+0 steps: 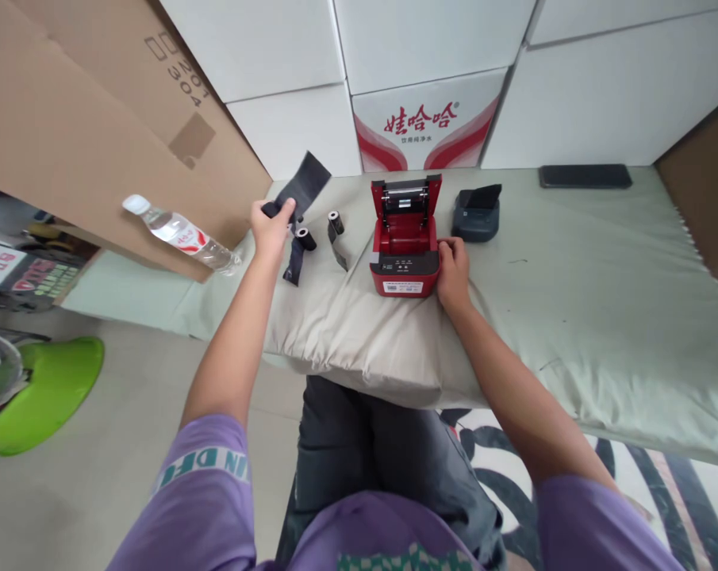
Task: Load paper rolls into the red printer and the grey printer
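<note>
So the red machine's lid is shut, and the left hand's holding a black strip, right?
Not quite: the head view shows that the lid of the red machine is open, standing up at the back. The left hand is indeed holding a black strip.

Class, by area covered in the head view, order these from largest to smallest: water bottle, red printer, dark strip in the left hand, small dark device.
1. Red printer
2. Water bottle
3. Dark strip and small dark device: too alike to rank
</note>
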A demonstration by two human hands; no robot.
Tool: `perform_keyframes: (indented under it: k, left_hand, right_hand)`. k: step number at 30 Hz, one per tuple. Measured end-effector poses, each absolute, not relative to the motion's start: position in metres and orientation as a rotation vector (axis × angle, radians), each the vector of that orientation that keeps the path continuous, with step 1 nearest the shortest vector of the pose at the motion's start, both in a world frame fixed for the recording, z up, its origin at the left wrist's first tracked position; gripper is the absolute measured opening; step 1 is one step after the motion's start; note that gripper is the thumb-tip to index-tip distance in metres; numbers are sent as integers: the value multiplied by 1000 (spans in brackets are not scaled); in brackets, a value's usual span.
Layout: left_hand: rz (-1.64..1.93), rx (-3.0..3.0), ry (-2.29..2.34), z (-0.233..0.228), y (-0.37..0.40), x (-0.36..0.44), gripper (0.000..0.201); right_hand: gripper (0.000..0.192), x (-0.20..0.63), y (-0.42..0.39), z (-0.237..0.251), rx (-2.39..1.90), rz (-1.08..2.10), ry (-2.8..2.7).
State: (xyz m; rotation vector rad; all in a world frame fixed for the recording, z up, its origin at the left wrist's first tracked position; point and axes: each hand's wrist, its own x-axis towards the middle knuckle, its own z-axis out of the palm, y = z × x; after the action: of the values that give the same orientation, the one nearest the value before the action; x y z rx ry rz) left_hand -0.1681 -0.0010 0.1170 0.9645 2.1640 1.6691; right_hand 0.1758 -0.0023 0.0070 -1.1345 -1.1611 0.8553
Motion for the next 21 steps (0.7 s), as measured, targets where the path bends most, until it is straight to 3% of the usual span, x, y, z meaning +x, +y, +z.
perform_keyframes:
  k: [5,12,16,21]
  left_hand:
    - [1605,944,2286,117,34,-188,28]
    - [1536,877,2023,106,71,-175,22]
    - [1210,952,2063,102,83,-175,47]
    - [876,1254,2336,97,81,-177,26]
  right_hand:
    - [33,177,-2,6,-1146,854,-1181]
    - [29,177,1,4,-1159,849,-1189]
    - [31,179,3,0,-1155,839,-1209]
    - [28,178,5,-2,-1152,844,-1217]
